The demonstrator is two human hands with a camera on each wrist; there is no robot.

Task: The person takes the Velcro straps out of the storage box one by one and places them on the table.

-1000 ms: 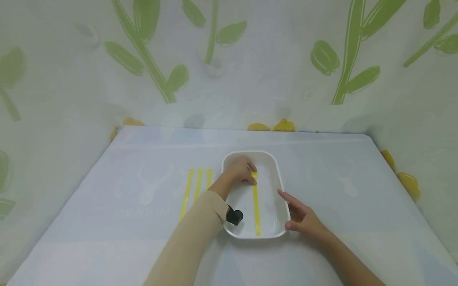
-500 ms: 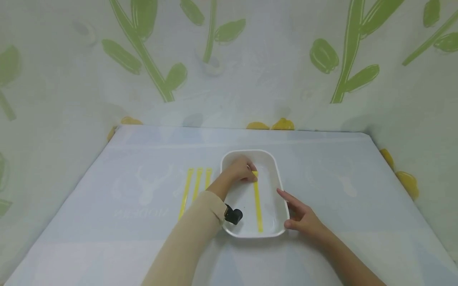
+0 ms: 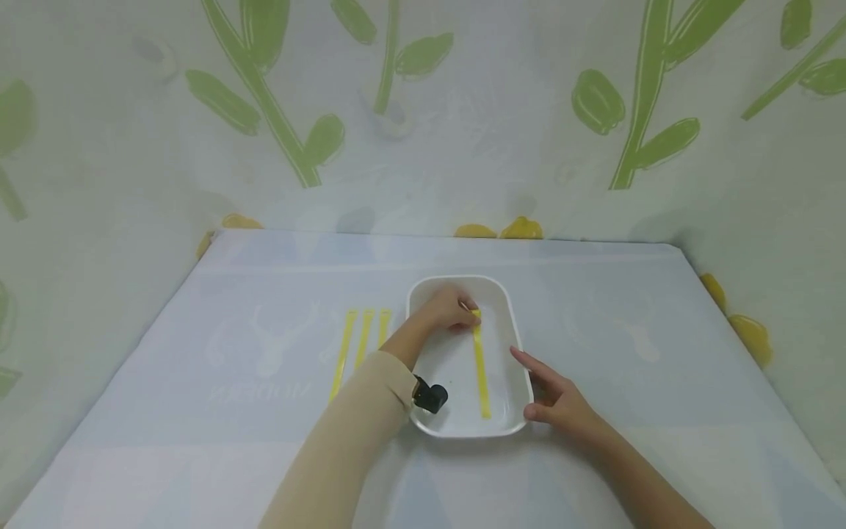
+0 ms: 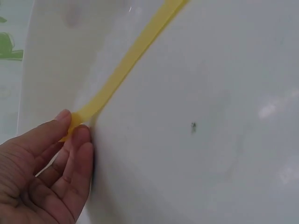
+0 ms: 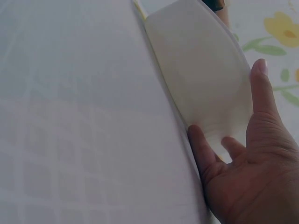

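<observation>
In the head view, a white rectangular basin point(image 3: 456, 430) with rounded corners stands on the table. My left hand point(image 3: 451, 308) reaches inside it and pinches the far end of a flat yellow strip point(image 3: 481, 367). The left wrist view has this strip point(image 4: 126, 65) running from thumb and fingertips across the white floor of the basin. My right hand point(image 3: 562, 404) rests against the basin's right side with fingers extended. From the right wrist view, its fingers point(image 5: 201, 144) touch the outer wall point(image 5: 201, 65), and the thumb lies at the rim.
Several similar yellow strips point(image 3: 344, 353) lie side by side on the table, left of the basin, partly hidden by my left sleeve point(image 3: 350, 441). A black wrist device point(image 3: 431, 397) sits over the basin's near left. A leaf-patterned wall point(image 3: 489, 147) stands behind the table.
The strip in my left hand has shifted right and slightly away from me, its near end now farther from the basin's near wall. My right hand stays at the basin's side.
</observation>
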